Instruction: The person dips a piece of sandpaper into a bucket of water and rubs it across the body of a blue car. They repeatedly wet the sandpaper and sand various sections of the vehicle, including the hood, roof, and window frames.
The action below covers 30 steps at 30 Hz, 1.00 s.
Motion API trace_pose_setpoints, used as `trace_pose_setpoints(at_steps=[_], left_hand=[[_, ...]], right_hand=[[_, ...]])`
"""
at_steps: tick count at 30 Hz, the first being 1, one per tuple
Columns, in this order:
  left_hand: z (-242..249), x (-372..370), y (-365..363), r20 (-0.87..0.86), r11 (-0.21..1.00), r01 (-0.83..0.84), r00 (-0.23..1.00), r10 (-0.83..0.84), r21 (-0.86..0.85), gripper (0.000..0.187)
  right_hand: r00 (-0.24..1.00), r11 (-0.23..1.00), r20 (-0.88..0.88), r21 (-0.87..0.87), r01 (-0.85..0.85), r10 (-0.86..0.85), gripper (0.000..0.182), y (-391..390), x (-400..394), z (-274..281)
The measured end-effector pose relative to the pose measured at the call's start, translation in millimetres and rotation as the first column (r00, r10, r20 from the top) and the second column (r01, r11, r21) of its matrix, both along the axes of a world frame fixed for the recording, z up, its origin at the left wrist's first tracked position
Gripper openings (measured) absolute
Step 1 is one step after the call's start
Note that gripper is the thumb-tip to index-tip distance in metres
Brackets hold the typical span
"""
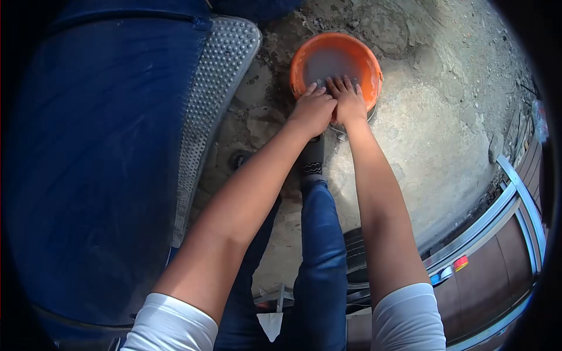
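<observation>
An orange bucket (374,67) stands on the ground in front of my feet, with cloudy greyish water (331,61) inside. My right hand (349,104) lies palm down over its near rim, fingers spread toward the water and holding nothing visible. Close against it, my left hand (316,109) rests at the same rim, its fingers partly bent but apart. The two hands touch or nearly touch at the thumbs. Part of a thin wire handle (373,112) shows by the bucket's right side. What lies under my palms is hidden.
At the left is a large dark blue surface (105,146) edged by a studded metal plate (216,76). Metal frames (509,187) with brown panels lie at the lower right, with red tape (461,262) on them. A trowel (270,324) is near my legs.
</observation>
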State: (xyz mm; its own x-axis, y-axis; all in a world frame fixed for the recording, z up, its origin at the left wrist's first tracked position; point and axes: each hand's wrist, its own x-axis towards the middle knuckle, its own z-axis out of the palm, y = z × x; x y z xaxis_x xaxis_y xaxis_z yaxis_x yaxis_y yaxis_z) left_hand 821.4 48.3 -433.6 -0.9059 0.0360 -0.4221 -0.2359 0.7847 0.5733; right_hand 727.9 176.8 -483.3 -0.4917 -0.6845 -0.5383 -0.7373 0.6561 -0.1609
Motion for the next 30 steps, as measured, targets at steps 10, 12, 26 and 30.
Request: trace_pose_setpoints(at_steps=[10, 12, 26, 30], left_hand=[[-9.4, -7.4, -3.9, 0.130, 0.979, 0.160, 0.981, -0.144, -0.126, 0.028], [18.8, -0.7, -5.8, 0.042, 0.999, -0.007, 0.999, 0.009, -0.040, 0.031], [460.7, 103.7, -64.0, -0.135, 0.876, -0.394, 0.887, 0.441, 0.278, 0.038], [614.2, 123.0, -104.4, -0.362, 0.881, -0.446, 0.804, 0.471, 0.157, 0.035]], right_hand=[[0.973, 0.923, 0.223, 0.359, -0.137, 0.057, 0.046, -20.8, -21.7, -10.8], [0.979, 0.996, 0.184, 0.021, 0.084, -0.086, 0.050, -5.4, -15.5, -1.2], [0.452, 0.255, 0.844, -0.387, 0.886, -0.289, 0.053, -41.8, 35.6, 417.7], [0.549, 0.299, 0.836, -0.518, 0.802, -0.025, 0.052, -112.4, 38.0, 573.6]])
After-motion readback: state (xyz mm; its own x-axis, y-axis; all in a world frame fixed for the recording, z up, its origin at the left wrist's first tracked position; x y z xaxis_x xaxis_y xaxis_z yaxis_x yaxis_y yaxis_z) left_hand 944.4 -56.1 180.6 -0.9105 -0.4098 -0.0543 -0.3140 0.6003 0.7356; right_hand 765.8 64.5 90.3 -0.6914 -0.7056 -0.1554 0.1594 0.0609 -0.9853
